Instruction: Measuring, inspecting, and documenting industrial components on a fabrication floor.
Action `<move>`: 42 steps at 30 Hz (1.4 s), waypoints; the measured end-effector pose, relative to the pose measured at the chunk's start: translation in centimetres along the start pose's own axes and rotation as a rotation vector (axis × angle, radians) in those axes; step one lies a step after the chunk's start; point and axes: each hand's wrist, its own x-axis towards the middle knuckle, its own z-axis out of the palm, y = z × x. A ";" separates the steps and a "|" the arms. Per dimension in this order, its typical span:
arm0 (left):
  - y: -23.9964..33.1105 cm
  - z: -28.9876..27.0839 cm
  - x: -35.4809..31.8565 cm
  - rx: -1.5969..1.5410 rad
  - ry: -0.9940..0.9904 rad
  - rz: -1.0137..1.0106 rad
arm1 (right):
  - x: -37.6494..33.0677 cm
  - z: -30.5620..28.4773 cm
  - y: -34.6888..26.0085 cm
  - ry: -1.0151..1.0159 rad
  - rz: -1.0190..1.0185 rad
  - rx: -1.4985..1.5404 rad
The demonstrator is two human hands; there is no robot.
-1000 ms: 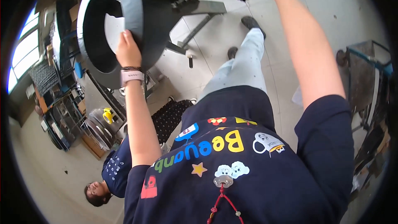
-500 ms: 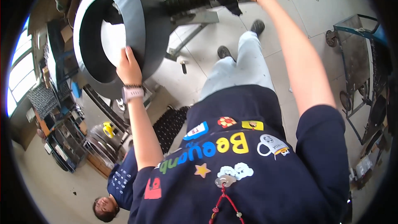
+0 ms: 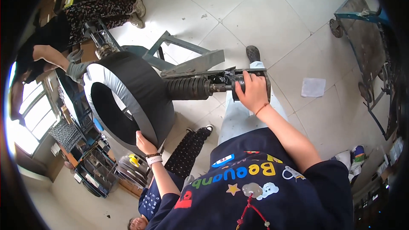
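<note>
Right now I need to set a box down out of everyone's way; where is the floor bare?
Bare pale floor tiles lie between the grey metal frame and the rusty blue-framed cart, broken only by a white paper sheet. It is crowded around the big dark ring-shaped coil, where a gloved co-worker and another crouching person are.

Single head cam, fisheye, looked steeply down over the wearer's chest at the tiled floor (image 3: 255,12). Hands were close, mid-frame. Rim bent and vignetted. No second view to overlap.

We see one white square paper sheet (image 3: 313,87) flat on the floor tiles, well right of our right-hand fingers (image 3: 246,81).
</note>
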 end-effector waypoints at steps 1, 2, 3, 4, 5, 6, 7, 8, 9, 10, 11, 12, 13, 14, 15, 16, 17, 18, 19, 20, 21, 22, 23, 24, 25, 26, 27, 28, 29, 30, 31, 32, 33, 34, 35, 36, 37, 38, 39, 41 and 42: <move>-0.2 0.1 -0.5 0.009 -0.004 -0.007 | -1.1 -0.1 0.4 -0.011 0.002 0.003; -0.6 -0.2 -1.1 0.023 0.015 0.009 | -2.3 -0.2 0.5 -0.025 0.025 0.024; -0.6 -0.1 -1.4 0.028 0.026 0.029 | -3.5 -0.2 0.7 -0.032 0.054 0.036; -0.8 -0.3 -2.0 0.033 0.026 0.023 | -4.7 -0.2 0.8 -0.040 0.052 0.037; -0.3 -0.3 -2.4 0.054 0.023 -0.002 | -5.7 -0.2 0.9 -0.022 0.074 0.058; -0.2 -0.6 -2.8 0.076 0.021 -0.027 | -6.8 -0.4 0.9 -0.004 0.095 0.079; -0.8 -0.9 -3.2 0.052 0.022 -0.007 | -7.9 -0.7 0.9 -0.003 0.086 0.077; -1.4 -1.1 -3.6 0.047 0.033 -0.011 | -9.0 -0.8 0.7 0.005 0.087 0.075; -1.9 -1.4 -4.1 0.028 0.029 0.020 | -10.6 -0.8 0.5 0.010 0.089 0.073; -2.6 -1.7 -4.6 0.008 0.027 0.048 | -11.8 -0.6 0.3 0.008 0.077 0.072; -3.1 -1.9 -5.1 -0.018 0.040 0.073 | -12.9 0.0 0.2 0.015 0.086 0.068; -3.3 -2.4 -5.6 -0.045 0.056 0.087 | -14.0 0.3 0.1 0.015 0.086 0.060; -4.2 -3.2 -5.6 0.012 -0.006 0.049 | -15.0 0.5 0.0 0.017 0.074 0.057; -4.1 -3.1 -5.8 -0.058 0.027 0.121 | -15.9 0.7 0.0 0.058 0.053 0.040; -4.2 -3.2 -6.4 -0.106 0.078 0.131 | -16.7 0.7 -0.3 0.008 0.094 0.056; -5.5 -3.1 -6.5 -0.094 0.112 0.158 | -18.0 1.5 0.0 0.043 0.086 0.038; -6.3 -3.6 -6.8 0.071 0.160 0.325 | -18.9 1.5 -0.5 0.020 0.107 0.039; -8.7 -4.5 -6.7 0.366 0.388 0.659 | -19.8 1.7 -1.3 -0.096 0.177 0.048; -8.2 -4.3 -7.5 0.536 0.378 0.623 | -20.4 2.0 -0.2 -0.138 0.159 -0.030; -8.7 -4.6 -8.7 0.643 0.367 0.531 | -21.3 2.1 -0.4 -0.231 0.184 -0.030; -9.8 -4.6 -9.9 0.703 0.290 0.472 | -21.7 2.8 2.1 -0.313 -0.131 -0.107; -6.9 -4.1 -12.8 -0.039 0.434 0.297 | -21.4 3.0 4.1 -0.400 0.054 -0.077; -5.6 -6.1 -17.5 -0.832 0.352 0.263 | -22.1 2.6 4.7 -0.462 0.010 -0.041; -6.8 -3.8 -21.0 -0.490 0.584 0.241 | -22.6 2.2 3.6 -0.541 0.222 0.018; -8.0 -2.9 -24.6 -0.508 0.693 0.256 | -23.2 2.2 2.2 -0.570 0.182 0.030; -6.9 -1.3 -30.5 -0.658 0.516 -0.004 | -23.8 1.6 2.1 -0.580 0.156 0.031; -6.2 0.0 -35.9 -0.792 0.420 -0.092 | -24.7 1.5 1.8 -0.580 0.112 0.001; -6.2 2.1 -41.4 -0.949 0.101 -0.265 | -25.7 1.6 1.5 -0.584 0.069 -0.025; -5.5 4.1 -46.9 -0.966 -0.126 -0.417 | -27.2 1.8 1.0 -0.574 0.039 0.024; -4.9 6.5 -51.1 -0.985 -0.377 -0.520 | -28.6 1.9 1.1 -0.533 -0.001 0.022; -3.9 8.6 -54.9 -1.032 -0.382 -0.519 | -30.6 2.0 0.5 -0.530 0.016 -0.004; -2.4 10.0 -57.0 -1.082 -0.383 -0.517 | -32.2 2.0 -0.1 -0.525 0.030 -0.031; -0.6 10.2 -56.9 -1.151 -0.373 -0.553 | -33.0 2.0 0.3 -0.518 0.004 -0.036; 0.7 10.4 -56.8 -1.220 -0.364 -0.588 | -33.9 2.2 0.9 -0.511 -0.021 -0.039; 1.9 9.3 -55.5 -1.175 -0.344 -0.467 | -34.6 2.2 2.3 -0.469 -0.072 -0.051; 1.8 9.2 -55.5 -1.183 -0.312 -0.478 | -36.4 2.4 1.6 -0.475 -0.077 -0.038; 2.4 9.1 -55.3 -1.102 -0.278 -0.510 | -37.6 2.7 1.8 -0.477 -0.095 -0.049; 3.2 9.1 -55.4 -1.019 -0.251 -0.539 | -38.7 3.0 2.5 -0.476 -0.108 -0.058; 2.8 11.4 -57.9 -0.990 -0.050 -0.525 | -40.8 3.4 1.7 -0.521 -0.116 -0.048; 4.6 10.6 -60.6 -1.108 -0.191 -0.673 | -42.5 1.6 2.3 -0.503 -0.073 0.010; 4.4 10.5 -62.4 -1.163 -0.353 -0.812 | -44.3 1.1 1.6 -0.493 -0.055 0.007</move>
